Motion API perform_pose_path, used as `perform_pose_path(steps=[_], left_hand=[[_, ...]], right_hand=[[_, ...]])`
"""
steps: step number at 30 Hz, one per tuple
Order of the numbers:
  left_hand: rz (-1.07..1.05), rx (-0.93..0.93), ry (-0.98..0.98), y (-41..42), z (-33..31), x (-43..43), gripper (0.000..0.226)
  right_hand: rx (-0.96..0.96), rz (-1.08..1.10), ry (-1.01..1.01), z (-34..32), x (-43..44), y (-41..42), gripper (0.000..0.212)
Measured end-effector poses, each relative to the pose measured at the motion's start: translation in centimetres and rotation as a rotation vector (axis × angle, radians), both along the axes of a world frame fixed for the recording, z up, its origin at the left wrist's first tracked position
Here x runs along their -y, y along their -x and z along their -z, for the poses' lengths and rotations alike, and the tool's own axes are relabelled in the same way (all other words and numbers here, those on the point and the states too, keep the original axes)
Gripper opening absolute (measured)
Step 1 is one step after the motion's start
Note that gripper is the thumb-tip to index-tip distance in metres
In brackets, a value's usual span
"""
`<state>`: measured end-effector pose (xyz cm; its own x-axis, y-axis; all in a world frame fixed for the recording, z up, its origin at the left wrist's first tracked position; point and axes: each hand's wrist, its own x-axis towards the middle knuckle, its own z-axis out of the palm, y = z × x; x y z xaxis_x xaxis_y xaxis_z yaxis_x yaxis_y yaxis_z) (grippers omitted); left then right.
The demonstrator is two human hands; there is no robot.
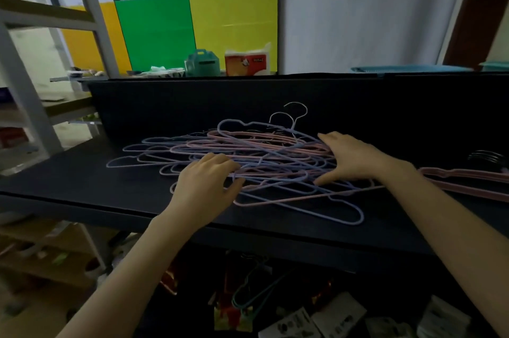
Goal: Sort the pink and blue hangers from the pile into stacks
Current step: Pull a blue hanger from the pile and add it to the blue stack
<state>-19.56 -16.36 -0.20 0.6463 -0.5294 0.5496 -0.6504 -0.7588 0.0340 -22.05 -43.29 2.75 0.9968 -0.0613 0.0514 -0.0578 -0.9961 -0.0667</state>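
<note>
Left hand (209, 182) pinches thin wire hanger pile (275, 142) | right hand (349, 158) splayed flat atop

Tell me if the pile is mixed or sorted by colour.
Mixed: pink and blue hangers lie tangled across one another in the pile. A separate pink stack lies at the right.

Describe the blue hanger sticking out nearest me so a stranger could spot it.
On the long black table, find the tangled pile of pink and blue hangers. At its near right corner, one blue hanger pokes toward the table's front edge. Unlike its neighbours, its rounded shoulder lies alone on bare tabletop.
</note>
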Motion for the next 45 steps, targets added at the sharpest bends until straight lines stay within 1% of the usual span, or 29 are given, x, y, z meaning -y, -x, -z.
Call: perform_pose_path(steps=[2, 5, 8, 11, 16, 22, 26, 29, 32, 35, 38, 42, 45], left_hand=[[0.026, -0.008, 0.006, -0.4, 0.1, 0.4, 0.035], [0.050, -0.025, -0.061, -1.0, 0.1, 1.2, 0.045], [0.056, -0.023, -0.111, -1.7, -0.2, 1.9, 0.058], [0.057, -0.053, -0.155, -2.0, -0.2, 3.3, 0.072], [0.059, -0.050, -0.188, -2.1, 0.5, 5.6, 0.085], [0.033, 0.007, -0.187, -3.1, 1.3, 7.4, 0.078], [0.018, 0.059, -0.244, -3.7, 1.8, 7.6, 0.076], [0.040, 0.067, -0.209, -3.5, 1.9, 7.4, 0.077], [0.094, 0.042, -0.139, -3.1, 1.6, 7.2, 0.072], [0.134, 0.018, -0.107, -2.7, 1.3, 7.2, 0.078], [0.168, 0.033, -0.081, -2.4, 1.1, 7.2, 0.084], [0.223, 0.048, -0.063, -2.1, 0.5, 7.4, 0.087], [0.262, 0.025, -0.072, -2.0, 0.2, 7.8, 0.089]], right_hand=[[0.020, -0.002, 0.018, 0.0, 0.2, -0.4, 0.109], [0.038, -0.004, -0.012, 0.2, 0.3, -0.9, 0.103], [0.054, -0.017, -0.122, 0.0, 0.7, -0.8, 0.098], [0.126, -0.033, -0.249, -1.0, 1.2, -0.2, 0.091], [0.246, -0.009, -0.257, -2.9, 2.8, 1.5, 0.087], [0.313, 0.020, -0.285, -3.3, 5.3, 4.3, 0.086], [0.340, 0.019, -0.310, -3.2, 6.5, 5.2, 0.084], [0.357, 0.004, -0.294, -3.3, 7.4, 5.3, 0.084], [0.372, -0.013, -0.272, -3.2, 8.0, 5.3, 0.082], [0.377, -0.024, -0.274, -3.3, 8.7, 5.4, 0.081], [0.381, -0.021, -0.284, -3.5, 9.3, 5.8, 0.080], [0.399, 0.008, -0.327, -3.5, 10.0, 7.0, 0.077], [0.433, 0.043, -0.351, -3.2, 10.3, 8.0, 0.075]])
